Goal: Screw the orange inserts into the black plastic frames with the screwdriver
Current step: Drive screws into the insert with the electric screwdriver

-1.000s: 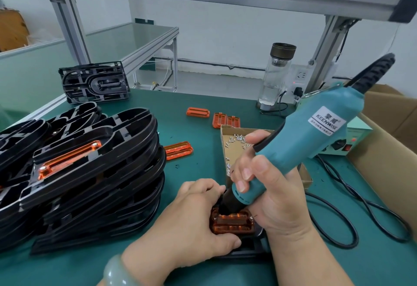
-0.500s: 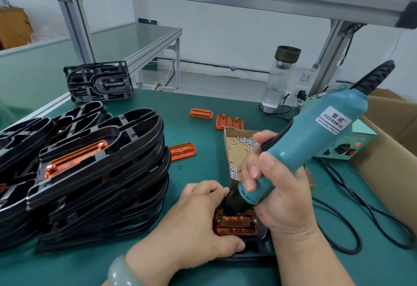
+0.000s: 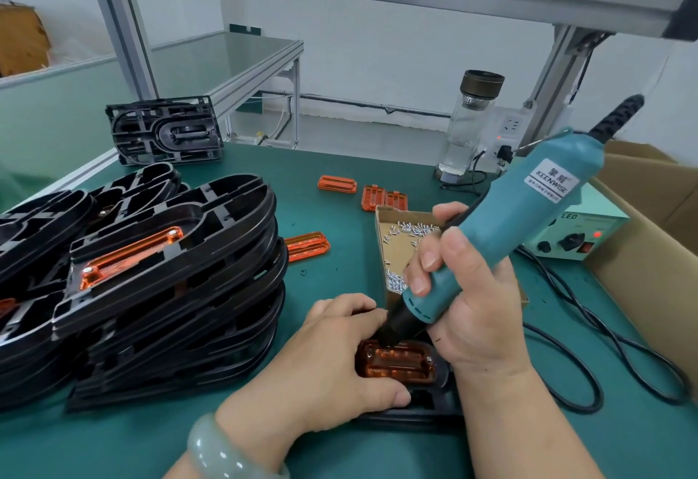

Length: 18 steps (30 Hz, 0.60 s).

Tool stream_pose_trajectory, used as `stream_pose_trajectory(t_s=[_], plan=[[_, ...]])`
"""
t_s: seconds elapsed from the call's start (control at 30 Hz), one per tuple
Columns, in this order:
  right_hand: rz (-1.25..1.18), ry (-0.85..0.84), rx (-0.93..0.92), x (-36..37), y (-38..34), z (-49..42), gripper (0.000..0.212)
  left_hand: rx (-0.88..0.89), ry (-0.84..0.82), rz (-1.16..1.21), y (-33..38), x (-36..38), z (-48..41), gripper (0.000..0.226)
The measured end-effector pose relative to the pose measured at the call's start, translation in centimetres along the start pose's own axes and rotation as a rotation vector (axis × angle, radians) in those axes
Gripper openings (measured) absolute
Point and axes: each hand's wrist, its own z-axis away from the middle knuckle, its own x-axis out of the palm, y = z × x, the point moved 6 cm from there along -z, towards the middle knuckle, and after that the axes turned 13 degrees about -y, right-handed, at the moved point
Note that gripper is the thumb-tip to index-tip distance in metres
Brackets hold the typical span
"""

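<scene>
My right hand point(image 3: 466, 312) grips a teal electric screwdriver point(image 3: 506, 221), its black tip pressed down onto the far left corner of an orange insert point(image 3: 400, 363). That insert sits in a black plastic frame point(image 3: 419, 408) lying flat on the mat, mostly hidden under my hands. My left hand point(image 3: 321, 365) lies over the frame's left part, fingers curled beside the tip and thumb along the insert's near edge. A tall stack of black frames point(image 3: 181, 289) stands at the left, the top one carrying an orange insert point(image 3: 128, 253).
An open cardboard box of small screws point(image 3: 404, 240) sits behind my hands. Loose orange inserts point(image 3: 308, 246) point(image 3: 338, 183) point(image 3: 383, 197) lie on the green mat. A power supply point(image 3: 574, 236), a glass bottle point(image 3: 470, 127), black cables point(image 3: 604, 346) and a large carton point(image 3: 649, 259) fill the right side.
The view has drifted slightly. Both hands and the screwdriver stay on the same insert, the tip still at its far left corner.
</scene>
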Motion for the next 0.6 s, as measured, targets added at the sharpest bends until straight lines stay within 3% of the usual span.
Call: stream_pose_trajectory(t_s=[0.13,0.27,0.37,0.47,0.6], plan=[[0.127,-0.14,-0.063,1.4,-0.7,0.2,0.038,-0.022,0.006,0.036,-0.5,0.3,0.2,0.046],[0.026,-0.125,-0.137,0.5,-2.3,0.3,0.036,-0.027,0.016,0.04,-0.6,0.0,0.2,0.034],[0.029,0.012,-0.159,-1.6,-2.8,0.5,0.016,0.009,0.091,0.072,-0.3,-0.4,0.3,0.01],[-0.018,0.128,-0.172,-3.2,-2.8,0.6,0.013,0.056,0.199,-0.031,0.3,-0.5,0.2,0.024],[-0.072,0.181,-0.165,-4.3,-2.7,0.7,0.011,0.069,0.213,-0.158,1.4,-0.5,-0.6,0.043]])
